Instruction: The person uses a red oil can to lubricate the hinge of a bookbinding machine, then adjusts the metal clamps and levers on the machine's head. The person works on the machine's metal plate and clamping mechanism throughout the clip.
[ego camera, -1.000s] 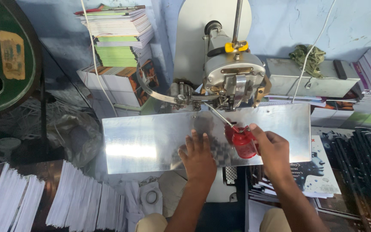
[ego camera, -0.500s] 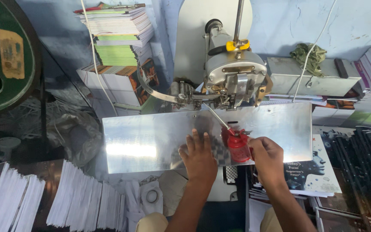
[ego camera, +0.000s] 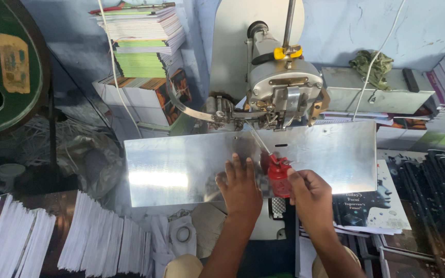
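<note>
Oil can (ego camera: 279, 177) clamped in right hand (ego camera: 310, 195) grip; left hand (ego camera: 240, 188) flat, fingers apart, on metal plate (ego camera: 181, 170); machine head (ego camera: 284, 92) close behind.

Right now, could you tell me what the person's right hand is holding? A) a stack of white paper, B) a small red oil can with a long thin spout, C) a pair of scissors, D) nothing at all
B: the right hand grips a small red oil can whose thin spout points up toward the machine, while the left hand lies flat on the metal plate.
</note>
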